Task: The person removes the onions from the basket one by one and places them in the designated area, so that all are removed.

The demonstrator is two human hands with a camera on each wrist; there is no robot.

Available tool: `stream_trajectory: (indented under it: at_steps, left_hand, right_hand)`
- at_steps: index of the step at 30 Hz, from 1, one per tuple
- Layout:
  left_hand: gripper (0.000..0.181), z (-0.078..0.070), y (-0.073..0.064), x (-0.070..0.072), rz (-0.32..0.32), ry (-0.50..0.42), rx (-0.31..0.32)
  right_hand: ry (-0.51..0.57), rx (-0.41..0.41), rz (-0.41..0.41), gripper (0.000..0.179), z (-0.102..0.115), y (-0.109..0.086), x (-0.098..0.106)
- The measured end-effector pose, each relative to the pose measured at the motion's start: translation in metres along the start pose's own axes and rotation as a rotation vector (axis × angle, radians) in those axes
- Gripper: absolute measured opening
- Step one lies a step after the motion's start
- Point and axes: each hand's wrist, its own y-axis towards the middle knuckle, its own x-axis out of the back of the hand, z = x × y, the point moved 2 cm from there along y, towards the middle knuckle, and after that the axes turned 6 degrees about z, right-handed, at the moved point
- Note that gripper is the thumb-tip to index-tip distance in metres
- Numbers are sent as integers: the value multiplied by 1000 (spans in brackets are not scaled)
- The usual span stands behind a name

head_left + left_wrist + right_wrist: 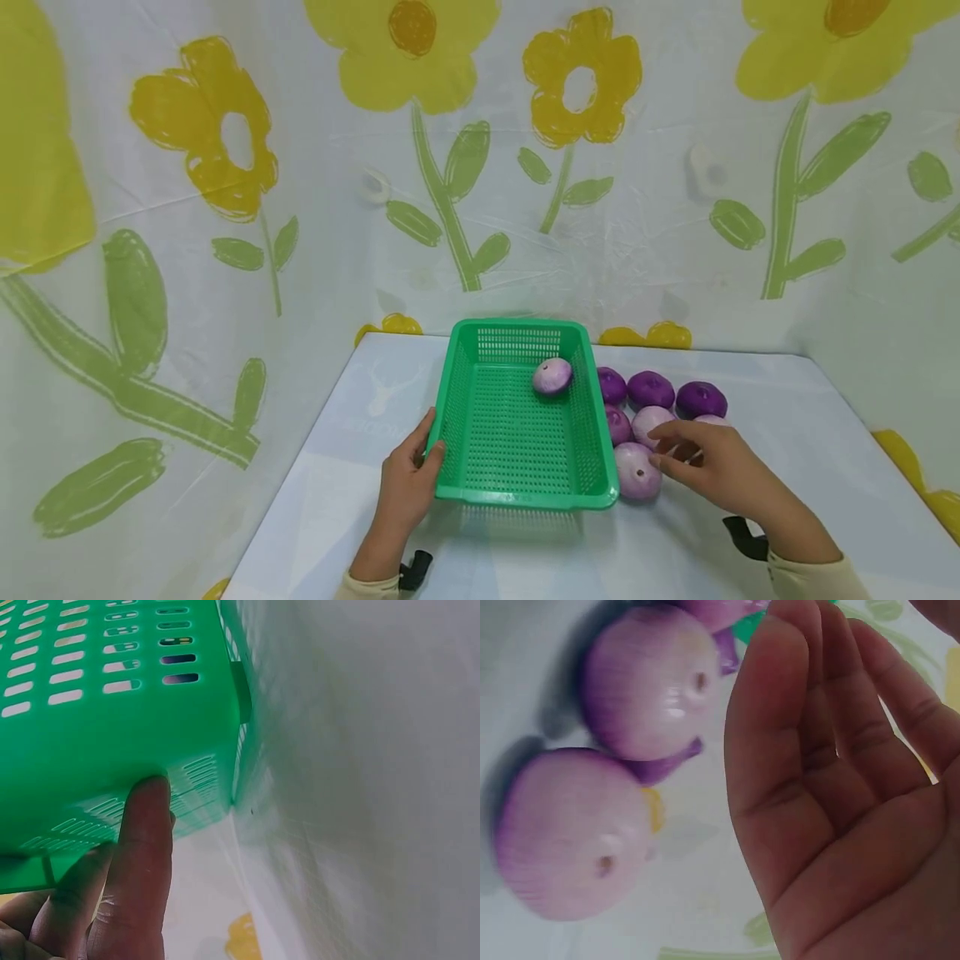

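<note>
A green plastic basket (525,496) with slotted sides stands in the middle of the head view, one purple-and-white onion (552,377) lying inside near its far right. My left hand (411,475) grips the basket's left side, thumb at the rim; in the left wrist view its fingers (139,855) press against the outer wall. Right of the basket, my right hand (712,462) hovers over a group of onions with loosely bent fingers and nothing in them. Its fingertips overlap a pale onion (637,472) there. The right wrist view shows the palm (870,825) beside two pale onions (574,832).
Darker purple onions (651,390) form the back of the group, and another pale onion lies partly hidden behind the right hand. Everything rests on a white table (337,450). A flower-printed curtain (637,208) encloses the table at the back and sides.
</note>
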Motion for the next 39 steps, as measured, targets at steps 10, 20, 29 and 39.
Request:
stream_trajectory:
  at_steps: [10, 20, 29, 39]
  left_hand:
    - [56, 2, 0, -1, 7, -9, 14]
    - [56, 4, 1, 2, 15, 5, -9]
    - [56, 3, 0, 3, 12, 11, -4]
    - [56, 2, 0, 2, 17, -5, -11]
  right_hand:
    - [63, 71, 63, 25, 20, 53, 26]
    - [89, 75, 163, 40, 41, 127, 37]
    - [37, 12, 257, 47, 48, 188, 26]
    - [-168, -28, 380, 54, 61, 230, 4]
